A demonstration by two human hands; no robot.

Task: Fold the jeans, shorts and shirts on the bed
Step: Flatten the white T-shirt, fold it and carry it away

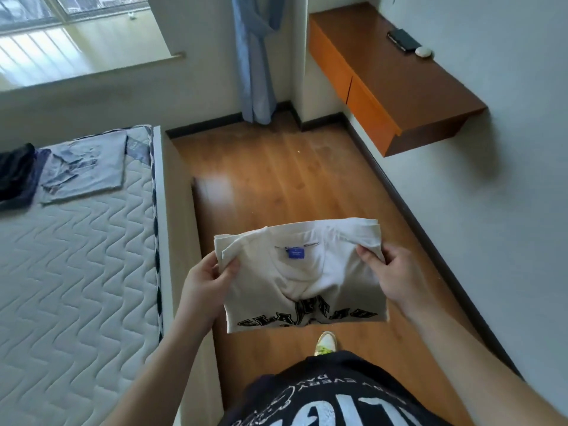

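Observation:
A cream shirt (pixel 304 278) with a blue neck label and black lettering hangs folded in the air over the wooden floor, to the right of the bed. My left hand (pixel 206 281) grips its left edge and my right hand (pixel 390 272) grips its right edge, both shut on the cloth. On the quilted mattress (pixel 76 272) at the far left lie folded light-blue jeans (pixel 86 167) and, beside them, a dark folded garment (pixel 15 176) cut off by the frame edge.
A wall-mounted wooden desk (pixel 399 87) with a phone (pixel 404 40) and a small white object stands at the right. A blue curtain (pixel 255 56) hangs at the back. Wooden floor (pixel 276 179) runs between bed and wall. My shoe (pixel 325 342) shows below the shirt.

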